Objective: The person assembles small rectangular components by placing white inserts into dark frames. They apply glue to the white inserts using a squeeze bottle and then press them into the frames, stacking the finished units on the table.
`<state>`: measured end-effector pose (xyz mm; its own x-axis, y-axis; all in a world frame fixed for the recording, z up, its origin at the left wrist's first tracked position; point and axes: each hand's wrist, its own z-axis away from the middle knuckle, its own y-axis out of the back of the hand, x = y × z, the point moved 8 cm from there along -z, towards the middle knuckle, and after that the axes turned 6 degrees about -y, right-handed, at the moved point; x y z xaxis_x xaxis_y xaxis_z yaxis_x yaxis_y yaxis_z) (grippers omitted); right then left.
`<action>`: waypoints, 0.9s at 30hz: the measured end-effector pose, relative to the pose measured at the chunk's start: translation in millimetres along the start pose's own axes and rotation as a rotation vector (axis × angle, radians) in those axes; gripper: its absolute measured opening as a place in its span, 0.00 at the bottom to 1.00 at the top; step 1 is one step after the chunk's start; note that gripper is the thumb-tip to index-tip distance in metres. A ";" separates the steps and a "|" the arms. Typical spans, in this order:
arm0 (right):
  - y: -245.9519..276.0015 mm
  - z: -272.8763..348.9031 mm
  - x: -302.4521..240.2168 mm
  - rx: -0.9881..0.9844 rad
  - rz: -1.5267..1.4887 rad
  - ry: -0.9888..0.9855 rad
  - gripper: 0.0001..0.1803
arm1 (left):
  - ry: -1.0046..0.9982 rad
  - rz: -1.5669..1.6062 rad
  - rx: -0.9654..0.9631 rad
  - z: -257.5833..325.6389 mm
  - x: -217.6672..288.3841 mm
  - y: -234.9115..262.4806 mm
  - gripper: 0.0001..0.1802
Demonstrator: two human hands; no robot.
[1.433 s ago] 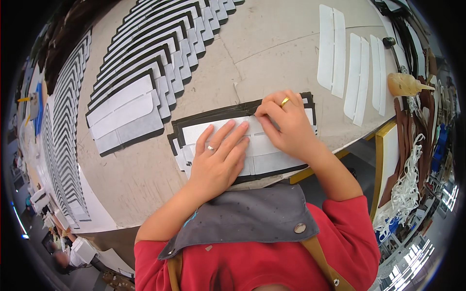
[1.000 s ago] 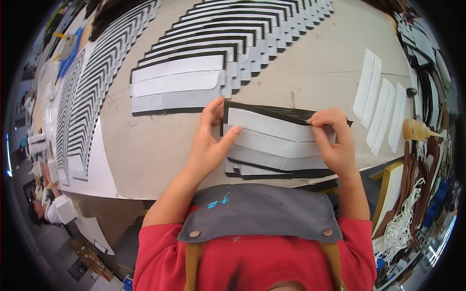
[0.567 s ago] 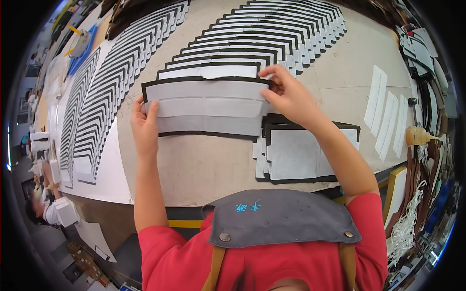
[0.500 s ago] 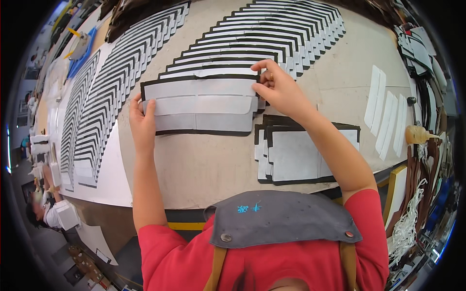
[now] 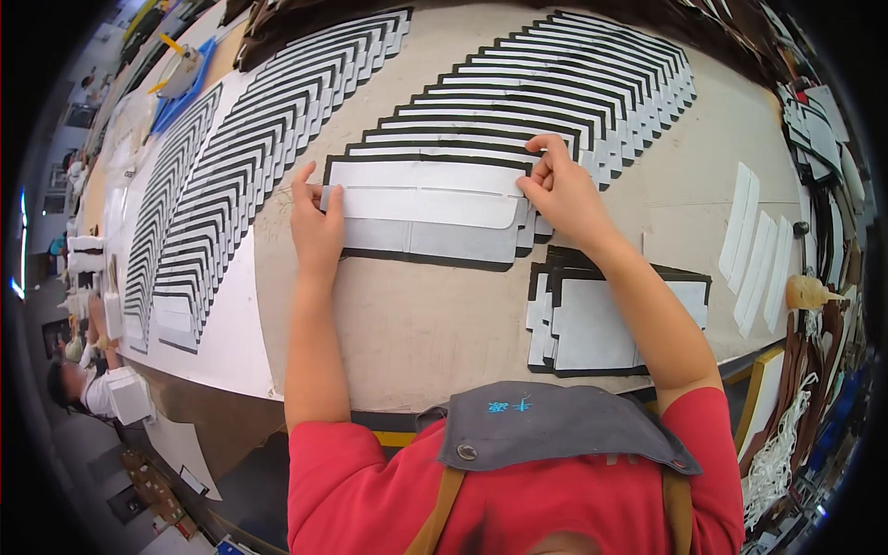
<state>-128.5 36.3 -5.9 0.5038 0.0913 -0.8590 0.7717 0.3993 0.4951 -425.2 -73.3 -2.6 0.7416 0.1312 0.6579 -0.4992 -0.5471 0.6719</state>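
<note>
A white panel with black edges (image 5: 388, 205) lies at the near end of a fanned row of overlapping, similar panels (image 5: 518, 106). The thumb and fingers of my left hand (image 5: 317, 227) pinch its left edge. At its upper right corner my right hand (image 5: 566, 196) is closed, with thumb and index finger on the edge. A white flap strip runs along the middle of this panel, and a greyer band shows below. Beneath my right forearm sits a small stack of white panels with black edges (image 5: 592, 324), partly hidden by the arm.
Two more fanned rows of panels (image 5: 259, 139) stretch along the left of the table. Several loose white strips (image 5: 754, 250) lie at the right, beside a yellowish bottle with a nozzle (image 5: 810, 292). A blue tray (image 5: 180, 106) holds a container at the far left. Another person (image 5: 79, 384) is at left.
The whole view has shifted, moving the scene rightward. Held by both hands, the panel has come down and closer in line with the fanned row. My grip stays at both ends.
</note>
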 end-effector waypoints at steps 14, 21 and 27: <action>116.7 23.0 24.2 0.308 0.254 0.015 0.10 | -0.064 -0.003 0.082 -6.3 -35.0 19.8 0.15; 288.6 46.4 152.0 0.636 0.876 -0.473 0.10 | -0.171 0.059 -0.011 -20.1 31.8 9.5 0.15; 286.7 26.5 150.6 0.606 0.934 -0.620 0.09 | -0.320 0.012 -0.141 -9.7 102.3 -10.9 0.13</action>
<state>179.0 140.4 10.1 0.9186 -0.3942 -0.0296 -0.0022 -0.0799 0.9968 -348.2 -45.9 60.7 0.8273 -0.1521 0.5408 -0.5488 -0.4248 0.7200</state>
